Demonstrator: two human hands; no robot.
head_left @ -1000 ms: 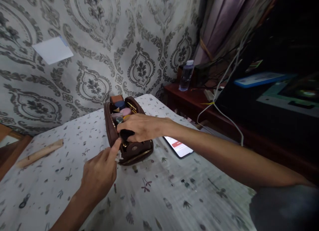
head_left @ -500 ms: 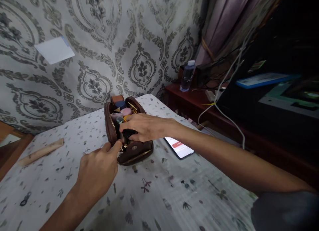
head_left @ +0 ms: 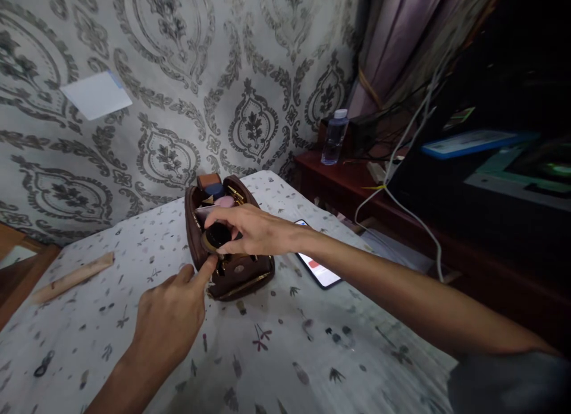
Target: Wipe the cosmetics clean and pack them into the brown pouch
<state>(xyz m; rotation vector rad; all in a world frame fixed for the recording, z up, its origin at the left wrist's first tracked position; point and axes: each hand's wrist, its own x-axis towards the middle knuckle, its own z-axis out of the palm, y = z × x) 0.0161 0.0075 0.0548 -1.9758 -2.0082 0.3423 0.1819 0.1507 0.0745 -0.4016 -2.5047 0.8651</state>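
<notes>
Head view: right hand [head_left: 252, 228] pinches a black-topped container [head_left: 217, 235] over the bag [head_left: 241, 276]; left hand [head_left: 172, 310], grip unclear, should steady the bag.

Right arm [head_left: 379, 283] reaches leftward; right hand [head_left: 254, 231] curled in thumb-and-finger grip. Left hand [head_left: 172, 313] nearer, index finger [head_left: 206, 273] extended.

one head-worn view, facing forward and down, near the bag [head_left: 241, 275]

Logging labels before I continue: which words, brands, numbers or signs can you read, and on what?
None can be read.
Smartphone screen: any lettering too small and blurred.
Round black-topped container in the right hand: no lettering discernible.
Blue-edged object: too blurred.
</notes>
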